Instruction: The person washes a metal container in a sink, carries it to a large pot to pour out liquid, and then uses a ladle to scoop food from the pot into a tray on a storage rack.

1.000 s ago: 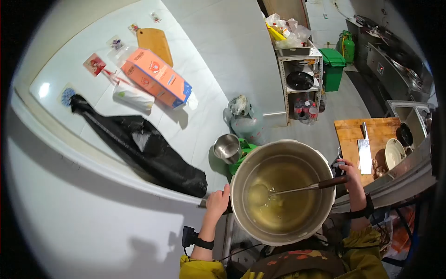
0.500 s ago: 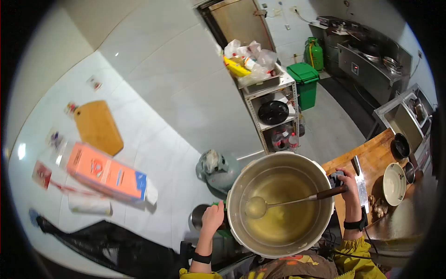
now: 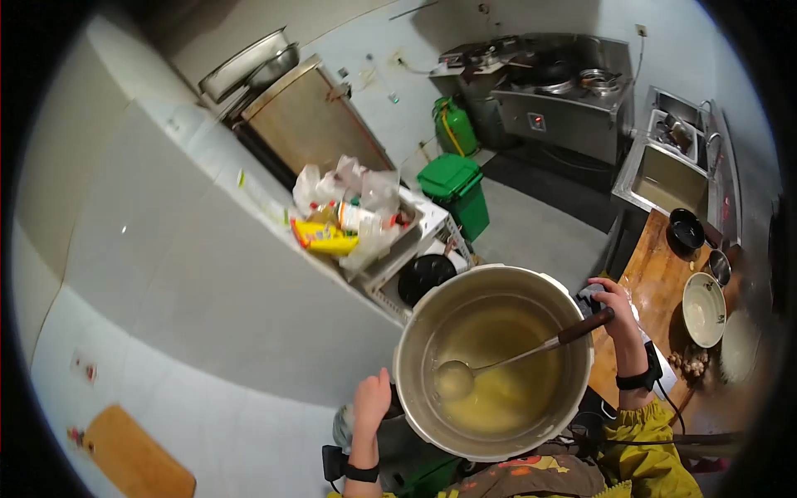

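A large metal pot (image 3: 408, 365) with yellowish liquid inside is held up in front of my body. My left hand (image 3: 372, 400) is closed at the pot's left side, on its handle. My right hand (image 3: 614, 305) grips the dark handle on the right side. A ladle (image 3: 519, 355) lies across the pot, its bowl in the liquid and its brown wooden handle resting over the right rim beside my right hand.
On the right, a wooden board (image 3: 652, 270) bears a black bowl (image 3: 686, 231), a patterned bowl (image 3: 704, 310) and ginger (image 3: 691, 362). Ahead are a sink (image 3: 671, 178), a green bin (image 3: 452, 183), a green gas cylinder (image 3: 453, 124), a steel stove (image 3: 560, 124) and a loaded shelf (image 3: 386, 266).
The view has swung to the right, bringing the sink, stove and bin nearer the middle. The pot stays between my hands, with the ladle still in it.
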Tool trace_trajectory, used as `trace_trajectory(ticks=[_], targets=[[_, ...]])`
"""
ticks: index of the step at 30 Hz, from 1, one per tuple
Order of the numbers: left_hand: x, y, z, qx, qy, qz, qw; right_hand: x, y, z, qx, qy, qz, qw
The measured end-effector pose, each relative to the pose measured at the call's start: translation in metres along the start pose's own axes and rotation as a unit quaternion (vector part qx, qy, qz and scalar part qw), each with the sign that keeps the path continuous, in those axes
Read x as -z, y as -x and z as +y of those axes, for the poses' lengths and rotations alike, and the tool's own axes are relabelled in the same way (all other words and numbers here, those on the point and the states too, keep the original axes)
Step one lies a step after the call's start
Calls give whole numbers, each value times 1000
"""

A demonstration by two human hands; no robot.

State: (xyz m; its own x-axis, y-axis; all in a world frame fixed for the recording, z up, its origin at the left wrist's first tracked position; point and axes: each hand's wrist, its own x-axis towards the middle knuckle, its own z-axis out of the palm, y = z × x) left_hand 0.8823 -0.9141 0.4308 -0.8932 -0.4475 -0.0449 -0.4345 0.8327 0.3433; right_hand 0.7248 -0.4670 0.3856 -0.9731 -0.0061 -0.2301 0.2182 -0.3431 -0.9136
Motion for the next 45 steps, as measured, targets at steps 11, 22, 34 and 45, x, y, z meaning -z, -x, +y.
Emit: trace_trajectory(ticks=[11, 22, 34, 45], targets=[[-15, -219, 100, -199, 0, -77, 977, -3, -57, -27, 54, -95, 168, 980], [-87, -388, 260, -347, -46, -130, 928, 54, -139, -41, 117, -108, 330, 931], [-141, -510, 508, -446, -4, -202, 872, 126, -225, -121, 189, -111, 443, 870], [-212, -573, 724, -562, 36, -241, 790, 200, -283, -170, 224, -141, 537, 801]])
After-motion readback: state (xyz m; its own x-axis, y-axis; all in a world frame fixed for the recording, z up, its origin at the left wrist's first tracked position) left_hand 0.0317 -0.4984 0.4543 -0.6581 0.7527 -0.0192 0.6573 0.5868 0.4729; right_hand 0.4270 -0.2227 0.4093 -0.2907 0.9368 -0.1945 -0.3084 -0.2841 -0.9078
